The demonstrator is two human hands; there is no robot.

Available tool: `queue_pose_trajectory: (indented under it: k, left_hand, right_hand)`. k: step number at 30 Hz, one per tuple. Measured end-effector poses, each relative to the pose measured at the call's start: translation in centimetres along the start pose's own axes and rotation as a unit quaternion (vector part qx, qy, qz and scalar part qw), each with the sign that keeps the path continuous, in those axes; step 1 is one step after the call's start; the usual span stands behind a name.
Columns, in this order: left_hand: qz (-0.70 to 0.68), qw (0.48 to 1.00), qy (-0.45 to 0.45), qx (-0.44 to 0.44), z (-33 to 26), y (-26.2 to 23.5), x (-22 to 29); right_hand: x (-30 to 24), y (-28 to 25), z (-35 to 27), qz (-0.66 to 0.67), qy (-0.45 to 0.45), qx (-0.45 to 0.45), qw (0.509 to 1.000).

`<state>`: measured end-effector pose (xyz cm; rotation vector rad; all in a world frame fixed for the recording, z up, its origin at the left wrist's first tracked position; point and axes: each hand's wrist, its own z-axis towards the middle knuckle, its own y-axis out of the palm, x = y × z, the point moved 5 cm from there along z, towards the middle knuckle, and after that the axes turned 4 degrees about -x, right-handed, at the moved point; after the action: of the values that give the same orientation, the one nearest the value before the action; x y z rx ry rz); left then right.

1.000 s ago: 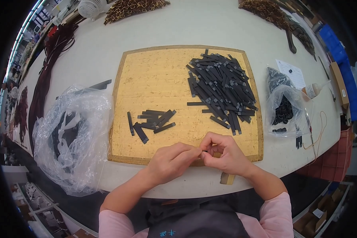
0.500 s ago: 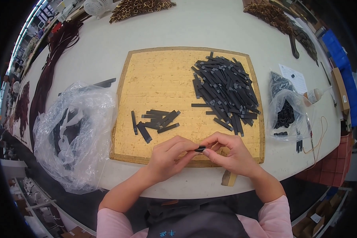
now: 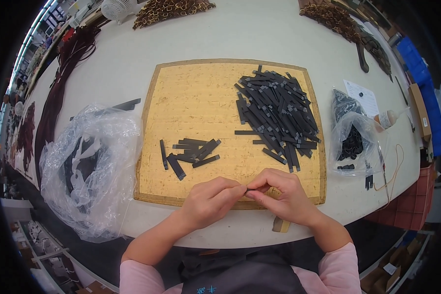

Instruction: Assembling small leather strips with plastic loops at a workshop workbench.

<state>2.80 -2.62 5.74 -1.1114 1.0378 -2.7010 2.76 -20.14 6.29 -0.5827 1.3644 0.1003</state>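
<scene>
Hands meet over the near edge of the cork board (image 3: pixel 196 93), the landmark for everything else. The left hand (image 3: pixel 208 201) and the right hand (image 3: pixel 284 193) come together fingertip to fingertip, and between them a small dark strip (image 3: pixel 250 190) is pinched: the left grip is closed narrowly on one end, the right grip is closed on the other end, the fingers curled over it. Only a short bit of the strip shows between the fingers. Pink sleeves (image 3: pixel 340 267) cover the arms near the lower edge.

Just beyond the hands, on the near left part of the board, lies a small cluster of dark strips (image 3: pixel 191 152), some overlapping, one standing apart on its left. Further back, on the right half of the board, sits a large heap of dark strips (image 3: pixel 277 112), piled crosswise.

Left of the board, on the white table (image 3: pixel 259 34), a crumpled clear plastic bag (image 3: pixel 90 166) holds dark pieces. Right of the board a smaller clear bag (image 3: pixel 355 139) holds small dark parts, with a sheet of paper (image 3: pixel 362 95) just behind it and a small bottle (image 3: pixel 389 117) beside it.

Beyond the board's far edge, at the table's back, lie brown braided bundles (image 3: pixel 169 9), and far left of the board dark reddish cords (image 3: pixel 59 93) run along the table.
</scene>
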Motion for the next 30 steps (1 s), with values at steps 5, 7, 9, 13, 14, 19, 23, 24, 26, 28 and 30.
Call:
queue_pose_trajectory:
  k: [5, 7, 9, 13, 14, 19, 23, 24, 26, 28, 30]
  left_hand:
    - [-0.022, 0.999, -0.036, 0.005, 0.3, 0.6, -0.3]
    - [-0.030, 0.998, -0.052, -0.012, 0.5, 0.7, -0.1]
    - [-0.034, 0.997, -0.070, -0.028, 0.5, 0.7, -0.2]
    - [-0.016, 0.996, -0.084, -0.022, 0.7, -0.4, -0.6]
    - [-0.010, 0.995, -0.094, -0.024, 0.7, -0.7, -0.7]
    - [-0.021, 0.995, -0.095, -0.012, 0.8, -0.9, -0.6]
    - [-0.065, 0.993, -0.102, 0.015, 0.8, -0.9, -1.0]
    - [-0.067, 0.992, -0.101, 0.015, 0.7, -0.6, -0.9]
    - [-0.177, 0.961, -0.208, 0.051, -0.2, 0.1, -1.6]
    - [-0.227, 0.943, -0.239, 0.055, -0.6, 0.7, -1.6]
    - [-0.275, 0.921, -0.269, 0.059, -0.7, 1.2, -1.7]
  right_hand:
    - [2.8, 1.3, -0.8, 0.143, 0.124, -0.013, 0.982]
    - [3.6, 1.6, -1.2, 0.224, 0.166, -0.010, 0.960]
    - [4.0, 1.9, -1.2, 0.279, 0.193, -0.014, 0.941]
    - [3.6, 1.4, -0.3, 0.302, 0.242, -0.045, 0.921]
    - [3.3, 0.9, -0.1, 0.289, 0.210, -0.004, 0.934]
    - [2.0, 1.6, -0.5, 0.176, 0.120, 0.028, 0.977]
    - [2.0, 2.1, -0.4, 0.166, 0.111, 0.056, 0.978]
    - [2.1, 2.2, -0.3, 0.165, 0.111, 0.057, 0.978]
    - [2.5, 2.3, -0.3, 0.194, 0.124, 0.060, 0.971]
    - [3.2, 2.3, -0.3, 0.182, 0.113, 0.075, 0.974]
    - [3.3, 2.1, -0.3, 0.170, 0.101, 0.090, 0.976]
